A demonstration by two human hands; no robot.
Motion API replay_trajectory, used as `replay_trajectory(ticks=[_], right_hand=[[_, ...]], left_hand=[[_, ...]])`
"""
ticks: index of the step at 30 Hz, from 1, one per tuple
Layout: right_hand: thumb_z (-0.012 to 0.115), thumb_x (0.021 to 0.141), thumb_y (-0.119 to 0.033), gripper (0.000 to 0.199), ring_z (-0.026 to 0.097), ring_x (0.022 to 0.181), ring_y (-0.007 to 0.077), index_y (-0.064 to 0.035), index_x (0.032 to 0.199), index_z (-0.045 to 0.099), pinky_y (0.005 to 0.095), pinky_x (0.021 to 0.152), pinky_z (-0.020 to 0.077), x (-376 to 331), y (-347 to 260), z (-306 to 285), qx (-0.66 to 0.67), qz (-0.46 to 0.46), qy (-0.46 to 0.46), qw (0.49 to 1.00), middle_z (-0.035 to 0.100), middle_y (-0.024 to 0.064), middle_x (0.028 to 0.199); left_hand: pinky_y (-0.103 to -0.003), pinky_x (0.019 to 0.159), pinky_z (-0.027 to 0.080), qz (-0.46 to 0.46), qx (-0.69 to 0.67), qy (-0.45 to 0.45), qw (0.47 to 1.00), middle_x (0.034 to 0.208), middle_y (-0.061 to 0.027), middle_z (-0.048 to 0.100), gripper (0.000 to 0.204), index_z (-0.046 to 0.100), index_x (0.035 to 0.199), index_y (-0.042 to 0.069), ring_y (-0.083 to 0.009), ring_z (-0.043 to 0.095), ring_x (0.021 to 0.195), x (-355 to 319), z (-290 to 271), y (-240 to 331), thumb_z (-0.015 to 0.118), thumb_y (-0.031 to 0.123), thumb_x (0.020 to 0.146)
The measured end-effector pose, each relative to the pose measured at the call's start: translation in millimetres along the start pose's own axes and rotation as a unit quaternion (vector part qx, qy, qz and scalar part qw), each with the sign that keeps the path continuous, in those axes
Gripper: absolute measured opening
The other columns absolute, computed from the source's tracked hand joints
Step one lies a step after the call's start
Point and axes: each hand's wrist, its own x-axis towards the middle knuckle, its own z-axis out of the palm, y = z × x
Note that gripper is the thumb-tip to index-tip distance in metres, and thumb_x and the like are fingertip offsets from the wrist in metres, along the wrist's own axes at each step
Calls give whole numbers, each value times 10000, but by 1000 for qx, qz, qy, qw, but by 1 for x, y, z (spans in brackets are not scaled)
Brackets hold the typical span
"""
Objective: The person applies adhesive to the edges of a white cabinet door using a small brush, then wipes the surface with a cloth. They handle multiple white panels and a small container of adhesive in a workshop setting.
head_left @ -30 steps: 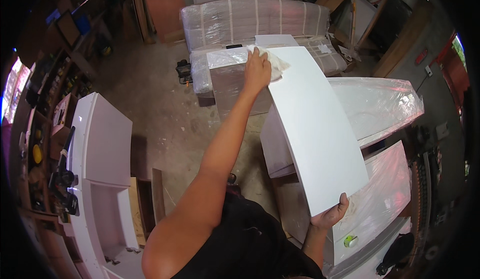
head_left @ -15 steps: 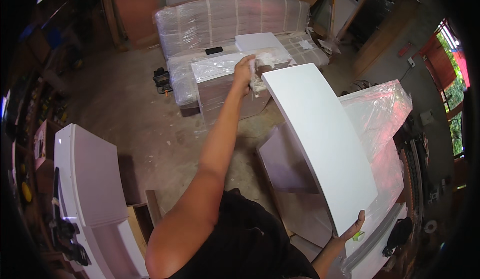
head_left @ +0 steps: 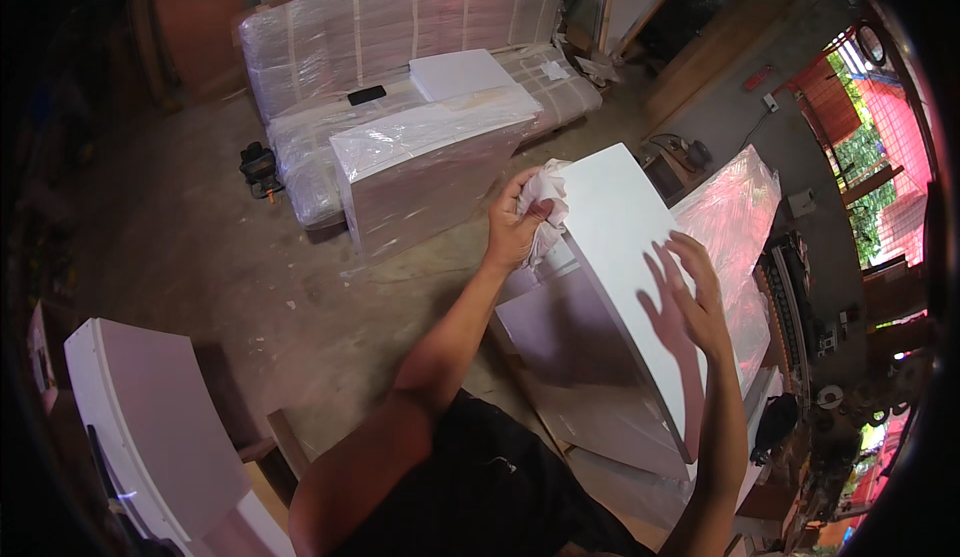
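A white curved panel [head_left: 628, 242] rests tilted on top of a pale cabinet [head_left: 570, 332] in front of me. My left hand [head_left: 515, 227] is closed around a crumpled white rag [head_left: 545, 207], held at the panel's far left corner. Whether the rag presses on the edge there I cannot tell. Over the right side of the panel is my right hand [head_left: 697, 297], its fingers spread with nothing in them. Its shadow falls on the white surface beside it, so the fingers look slightly raised.
A plastic-wrapped sofa [head_left: 400, 32] stands at the back, with a phone [head_left: 367, 95] and a white board [head_left: 458, 75] on it. Before it is a wrapped panel [head_left: 430, 172]. Another white cabinet [head_left: 150, 407] stands at left; a wrapped piece [head_left: 745, 212] is at right.
My left hand has brought the rag nearer, to the panel's corner. My right hand has let go of the near end and moved up over the panel. The view has turned rightward.
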Motion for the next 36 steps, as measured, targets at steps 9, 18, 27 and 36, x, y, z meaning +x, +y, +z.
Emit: replay_trajectory(ticks=[9,18,27,36], right_hand=[[498,1034,-450,500,463,1354,395,-41,1296,617,477,1133,348,39,21,51,-13,-23,0,1000,539,213,1406],[566,989,-443,522,458,1350,443,-12,1280,599,503,1131,337,41,17,52,-53,-43,-8,998,540,235,1398],[587,970,-463,569,454,1338,467,3,1295,572,533,1129,327,42,16,51,-107,-60,-23,992,513,244,1408],[582,964,-489,613,400,1391,480,10,1317,547,587,1170,251,43,15,52,-73,-48,-36,995,485,253,1431]], left_hand=[[-281,853,525,-149,-222,96,959,1069,-56,678,262,608,1230,47,-143,639,955,26,-10,-7,644,167,1001],[-232,811,494,-81,40,-36,995,1062,-11,679,320,621,1234,30,-83,616,934,20,-9,1,663,248,1004],[-242,675,540,-43,12,9,999,991,-38,704,249,633,1165,3,-81,659,820,22,-6,-4,681,171,988],[-244,698,548,-42,-21,18,999,1007,-51,702,254,626,1183,17,-100,665,808,23,-3,1,685,164,985]])
